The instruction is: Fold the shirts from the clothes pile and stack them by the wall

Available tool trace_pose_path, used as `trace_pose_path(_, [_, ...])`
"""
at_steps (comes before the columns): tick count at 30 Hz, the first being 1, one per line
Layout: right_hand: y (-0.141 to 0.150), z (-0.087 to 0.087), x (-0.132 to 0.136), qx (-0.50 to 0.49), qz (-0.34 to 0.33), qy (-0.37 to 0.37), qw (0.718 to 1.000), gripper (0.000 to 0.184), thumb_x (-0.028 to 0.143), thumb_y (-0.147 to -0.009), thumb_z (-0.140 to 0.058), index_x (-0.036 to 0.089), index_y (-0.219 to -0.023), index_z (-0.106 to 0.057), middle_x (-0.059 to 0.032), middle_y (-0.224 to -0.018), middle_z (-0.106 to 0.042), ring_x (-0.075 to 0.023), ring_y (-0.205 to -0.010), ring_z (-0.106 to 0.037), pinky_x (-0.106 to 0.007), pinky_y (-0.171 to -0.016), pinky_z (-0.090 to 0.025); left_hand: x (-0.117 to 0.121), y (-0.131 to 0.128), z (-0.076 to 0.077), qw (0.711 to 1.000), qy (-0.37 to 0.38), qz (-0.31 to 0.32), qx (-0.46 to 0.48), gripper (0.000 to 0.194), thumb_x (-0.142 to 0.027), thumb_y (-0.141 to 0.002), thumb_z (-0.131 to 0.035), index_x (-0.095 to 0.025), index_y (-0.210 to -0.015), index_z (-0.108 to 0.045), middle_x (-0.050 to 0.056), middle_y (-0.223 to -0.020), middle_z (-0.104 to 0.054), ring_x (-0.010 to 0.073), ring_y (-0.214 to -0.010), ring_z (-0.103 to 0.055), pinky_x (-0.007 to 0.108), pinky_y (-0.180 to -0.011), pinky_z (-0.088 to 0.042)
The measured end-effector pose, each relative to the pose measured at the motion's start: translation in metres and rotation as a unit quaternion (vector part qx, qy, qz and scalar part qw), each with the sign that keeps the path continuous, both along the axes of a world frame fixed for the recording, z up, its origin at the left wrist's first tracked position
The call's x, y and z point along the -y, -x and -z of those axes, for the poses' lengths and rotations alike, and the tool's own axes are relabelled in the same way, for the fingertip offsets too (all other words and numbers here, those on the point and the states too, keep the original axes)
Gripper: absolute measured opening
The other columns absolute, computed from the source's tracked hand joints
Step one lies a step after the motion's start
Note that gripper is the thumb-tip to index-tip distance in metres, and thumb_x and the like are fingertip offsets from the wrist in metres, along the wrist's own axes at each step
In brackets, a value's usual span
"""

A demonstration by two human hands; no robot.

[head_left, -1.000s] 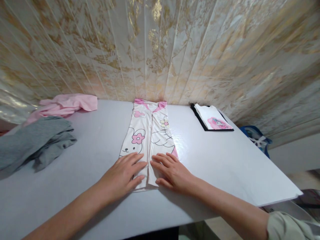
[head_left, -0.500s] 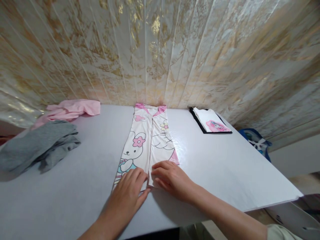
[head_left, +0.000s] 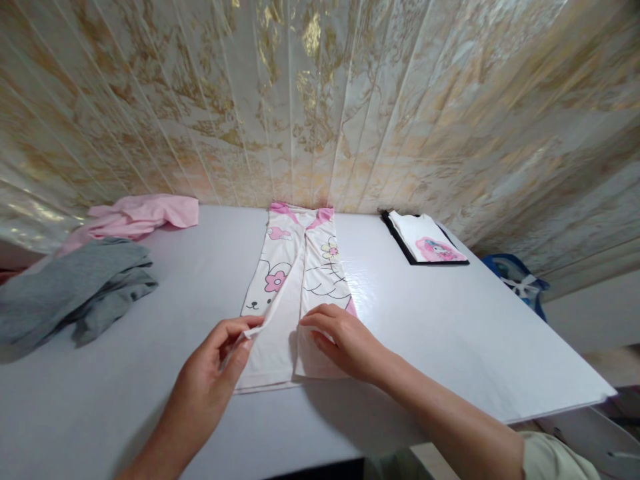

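Observation:
A white shirt (head_left: 280, 360) with pink shoulder patches, a cartoon bear and flowers lies lengthwise on the table, its two sides folded in towards the middle. My left hand (head_left: 213, 370) pinches the lower inner edge of the left flap between thumb and fingers. That flap is raised and turned outward, partly covering the bear and baring plain white cloth beneath. On the lower right flap rests my right hand (head_left: 345, 343), fingers bent a little, with a gap between forefinger and thumb. Its other fingertips are hidden.
Rumpled pink cloth (head_left: 143, 217) and a grey garment (head_left: 80, 287) lie at the left of the white table (head_left: 425, 333). Back right, a folded white shirt (head_left: 420, 233) sits on black cloth (head_left: 400, 240). A blue bag (head_left: 517, 280) is beyond the right edge; a patterned curtain (head_left: 300, 100) hangs behind.
My left hand has gone from lying flat on the left flap to its lower edge, then lifted that edge outward to the left. The right hand has stayed on the right flap.

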State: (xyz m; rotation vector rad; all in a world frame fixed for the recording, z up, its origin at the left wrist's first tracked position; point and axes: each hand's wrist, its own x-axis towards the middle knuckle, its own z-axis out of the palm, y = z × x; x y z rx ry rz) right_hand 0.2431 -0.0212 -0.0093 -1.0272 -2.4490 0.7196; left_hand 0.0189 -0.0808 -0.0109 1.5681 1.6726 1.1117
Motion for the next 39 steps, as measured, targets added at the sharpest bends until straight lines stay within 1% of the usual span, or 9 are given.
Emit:
trace_pose_path(5, [0.007, -0.028, 0.014, 0.1, -0.115, -0.023, 0.988, 0.012, 0.016, -0.089, -0.057, 0.019, -0.094, -0.068, -0.0057, -0.097, -0.068, -0.0173, -0.092, -0.06, -0.032, -0.085, -0.043, 0.006, -0.011, -0.004, 0.979, 0.057, 0.173, -0.089, 0.019, -0.038, -0.089, -0.049, -0.025, -0.086, -0.063, 0.002, -0.098, -0.071, 0.0187, -0.093, -0.066, 0.029, -0.082, -0.052])
trace_pose_path(9, [-0.001, -0.044, 0.009, 0.142, -0.064, 0.007, 0.988, 0.019, 0.019, -0.093, -0.053, 0.017, -0.078, -0.065, -0.0025, -0.076, -0.064, -0.0135, -0.07, -0.057, -0.026, -0.065, -0.041, -0.011, -0.005, -0.01, 0.962, 0.036, 0.163, -0.217, 0.028, -0.038, -0.094, -0.04, -0.024, -0.089, -0.064, 0.002, -0.091, -0.068, 0.0202, -0.088, -0.064, 0.032, -0.08, -0.05])
trace_pose_path(14, [0.006, -0.014, 0.0, 0.061, -0.026, -0.045, 0.997, 0.027, 0.023, -0.095, -0.053, 0.02, -0.12, -0.061, -0.0087, -0.12, -0.064, -0.0194, -0.109, -0.057, -0.035, -0.091, -0.046, -0.039, 0.002, 0.002, 0.91, -0.017, 0.167, -0.38, 0.023, -0.025, -0.092, -0.045, -0.02, -0.106, -0.062, 0.007, -0.108, -0.066, 0.0244, -0.102, -0.06, 0.038, -0.088, -0.045])
trace_pose_path(18, [0.013, 0.021, 0.005, 0.095, -0.07, -0.053, 0.992, 0.057, 0.038, -0.094, -0.054, 0.023, -0.147, -0.038, -0.0086, -0.152, -0.04, -0.0252, -0.142, -0.031, -0.049, -0.118, -0.02, -0.043, 0.01, 0.013, 0.878, -0.008, 0.105, -0.467, 0.022, -0.024, -0.092, -0.046, -0.02, -0.105, -0.063, 0.008, -0.102, -0.064, 0.0254, -0.097, -0.059, 0.038, -0.083, -0.044])
trace_pose_path(22, [0.014, 0.024, 0.016, 0.092, -0.076, -0.027, 0.992, 0.064, 0.043, -0.094, -0.052, 0.022, -0.151, -0.031, -0.0087, -0.154, -0.037, -0.0249, -0.144, -0.026, -0.05, -0.12, -0.012, -0.059, 0.018, 0.011, 0.888, -0.024, 0.088, -0.451, 0.026, -0.027, -0.094, -0.04, -0.019, -0.093, -0.065, 0.008, -0.096, -0.065, 0.0254, -0.093, -0.06, 0.039, -0.082, -0.044])
trace_pose_path(27, [0.021, 0.017, 0.025, 0.056, -0.119, -0.018, 0.991, 0.062, 0.044, -0.091, -0.058, 0.023, -0.146, -0.039, -0.0073, -0.147, -0.048, -0.0215, -0.137, -0.038, -0.044, -0.12, -0.015, -0.118, 0.024, 0.026, 0.9, -0.014, 0.172, -0.401, 0.043, -0.035, -0.094, -0.041, -0.025, -0.134, -0.053, 0.007, -0.145, -0.052, 0.0248, -0.134, -0.043, 0.044, -0.11, -0.031])
trace_pose_path(33, [0.023, 0.022, 0.025, 0.039, -0.12, -0.015, 0.992, 0.057, 0.037, -0.092, -0.056, 0.026, -0.145, -0.038, -0.0051, -0.146, -0.048, -0.0196, -0.136, -0.038, -0.044, -0.119, -0.013, -0.19, 0.037, 0.045, 0.893, 0.022, 0.089, -0.441, 0.05, -0.037, -0.098, -0.03, -0.028, -0.146, -0.04, 0.005, -0.157, -0.034, 0.0316, -0.143, -0.03, 0.057, -0.114, -0.02])
trace_pose_path(37, [0.022, 0.021, 0.024, 0.033, -0.115, -0.007, 0.993, 0.056, 0.039, -0.092, -0.056, 0.026, -0.144, -0.039, -0.0063, -0.145, -0.05, -0.0207, -0.136, -0.04, -0.047, -0.119, -0.01, -0.195, 0.022, 0.034, 0.899, 0.006, 0.017, -0.437, 0.046, -0.028, -0.095, -0.036, -0.02, -0.139, -0.048, 0.012, -0.154, -0.039, 0.0317, -0.141, -0.033, 0.052, -0.113, -0.026])
trace_pose_path(39, [0.022, 0.021, 0.023, 0.032, -0.12, -0.004, 0.992, 0.056, 0.039, -0.092, -0.056, 0.026, -0.144, -0.039, -0.0072, -0.145, -0.05, -0.0216, -0.136, -0.04, -0.048, -0.119, -0.008, -0.186, 0.005, 0.026, 0.907, -0.04, 0.039, -0.418, 0.039, -0.023, -0.093, -0.039, -0.018, -0.127, -0.057, 0.013, -0.145, -0.049, 0.0286, -0.135, -0.04, 0.045, -0.111, -0.03])
